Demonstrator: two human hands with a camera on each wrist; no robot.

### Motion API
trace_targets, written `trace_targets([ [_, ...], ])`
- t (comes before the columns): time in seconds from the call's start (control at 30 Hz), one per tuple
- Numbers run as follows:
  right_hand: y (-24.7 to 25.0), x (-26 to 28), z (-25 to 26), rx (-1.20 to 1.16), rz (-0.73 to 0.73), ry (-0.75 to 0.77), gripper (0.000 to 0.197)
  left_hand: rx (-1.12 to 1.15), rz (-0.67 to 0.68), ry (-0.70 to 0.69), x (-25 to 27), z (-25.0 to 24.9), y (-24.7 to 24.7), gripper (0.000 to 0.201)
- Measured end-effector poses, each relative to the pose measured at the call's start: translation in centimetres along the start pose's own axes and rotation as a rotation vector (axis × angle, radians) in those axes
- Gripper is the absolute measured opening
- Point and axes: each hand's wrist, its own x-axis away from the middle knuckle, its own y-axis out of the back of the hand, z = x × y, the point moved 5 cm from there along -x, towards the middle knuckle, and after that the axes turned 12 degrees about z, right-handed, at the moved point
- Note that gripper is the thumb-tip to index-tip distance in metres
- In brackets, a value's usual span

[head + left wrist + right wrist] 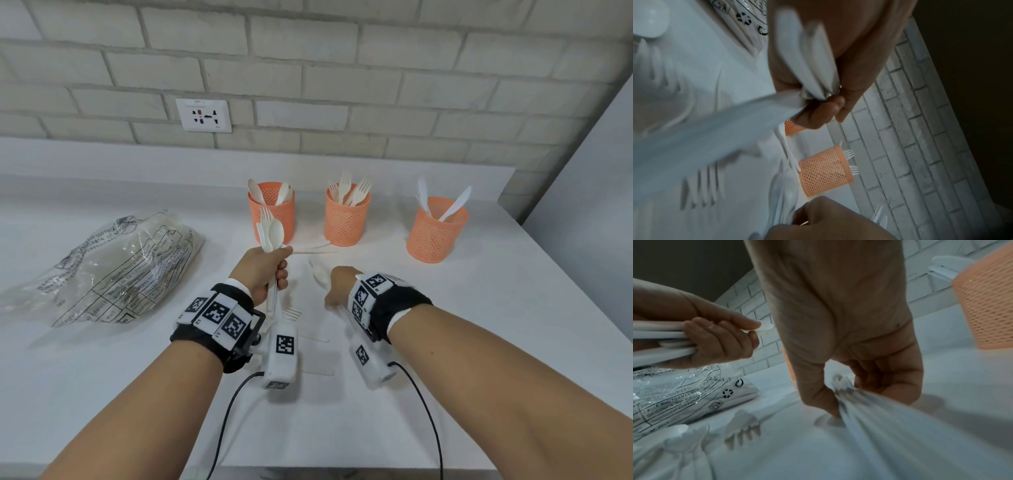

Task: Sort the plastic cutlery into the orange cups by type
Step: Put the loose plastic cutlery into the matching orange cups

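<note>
Three orange mesh cups stand in a row at the back: the spoon cup (271, 214), the fork cup (346, 221) and the knife cup (435, 233). My left hand (279, 270) grips an upright bundle of white cutlery (270, 231) with a fork, a spoon and a knife, in front of the spoon cup. My right hand (331, 296) is low on the counter, blurred. In the right wrist view its thumb and fingers (824, 400) pinch a blurred white cutlery piece (857, 407); which type I cannot tell. Loose pieces lie between the hands: a spoon (318, 272), a fork (292, 313) and handles (317, 249).
A crumpled clear plastic bag (102, 270) with printed text lies on the white counter (496, 325) at the left. A brick wall with a socket (203, 114) runs behind the cups. The counter ends at a wall on the right.
</note>
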Motion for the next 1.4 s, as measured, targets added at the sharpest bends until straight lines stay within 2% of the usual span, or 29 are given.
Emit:
trace_targets([
  [0.03,-0.3,-0.5,0.0,0.021,0.019,-0.013,0.025,0.001,-0.006,-0.002,0.1,0.1,0.2,0.014],
  [0.07,-0.7,-0.6,0.0,0.009,0.026,0.003,0.007,0.0,-0.01,-0.004,0.1,0.1,0.4,0.014],
  [0.13,-1.4,-1.2,-0.6,-0.06,-0.008,-0.005,0.047,-0.004,-0.017,-0.002,0.1,0.3,0.6,0.013],
  [0.2,-1.9,-1.3,-1.0,-0.23,-0.013,-0.027,0.075,-0.008,-0.02,-0.001,0.1,0.4,0.6,0.013],
  [0.23,-2.0,-1.3,-1.0,-0.259,-0.005,-0.035,0.08,-0.009,-0.021,0.001,0.1,0.4,0.6,0.013],
  [0.37,-1.5,-1.4,-0.6,-0.284,-0.116,-0.019,0.044,-0.004,-0.031,-0.01,0.1,0.4,0.7,0.015],
  [0.43,-1.1,-1.6,-0.2,-0.313,-0.066,0.038,0.042,0.002,-0.032,-0.026,0.1,0.3,0.6,0.015],
  [0.5,0.0,-1.0,0.9,-0.402,-0.028,0.175,0.047,0.004,0.01,-0.034,0.0,0.4,0.3,0.023],
  [0.57,1.7,0.0,2.7,-0.606,-0.092,0.386,0.042,-0.033,0.077,-0.026,-0.1,0.6,-0.4,0.036],
  [0.63,3.1,0.4,4.1,-0.846,-0.176,0.535,0.044,-0.058,0.15,-0.06,0.0,0.3,-1.3,0.039],
  [0.7,4.0,0.5,5.0,-1.079,-0.167,0.581,0.043,-0.043,0.176,-0.132,0.1,-0.4,-1.8,0.044],
  [0.77,4.7,0.3,5.5,-1.201,-0.137,0.62,0.041,-0.065,0.191,-0.184,0.0,-1.3,-1.8,0.046],
  [0.9,5.5,-0.3,6.0,-1.183,-0.006,0.62,0.025,-0.09,0.248,-0.218,0.2,-1.8,-1.0,0.037],
  [1.03,6.1,-1.3,7.1,-1.194,0.081,0.632,0.026,-0.045,0.235,-0.264,-0.5,-2.2,0.0,0.035],
  [1.13,6.6,-1.4,8.1,-1.11,0.132,0.635,0.021,0.0,0.228,-0.251,-0.9,-2.6,0.8,0.022],
  [1.2,6.7,-1.8,8.7,-0.971,0.13,0.62,0.025,-0.04,0.228,-0.243,-1.1,-3.0,1.1,0.013],
  [1.27,6.9,-2.1,9.1,-0.853,0.125,0.611,0.034,-0.051,0.205,-0.244,-1.4,-3.4,1.5,0.02],
  [1.33,7.7,-2.1,9.2,-0.802,0.117,0.618,0.045,-0.014,0.18,-0.237,-2.0,-3.5,2.3,0.021],
  [1.4,8.7,-2.3,8.5,-0.794,0.043,0.578,0.052,0.03,0.151,-0.228,-2.4,-3.7,3.3,0.016],
])
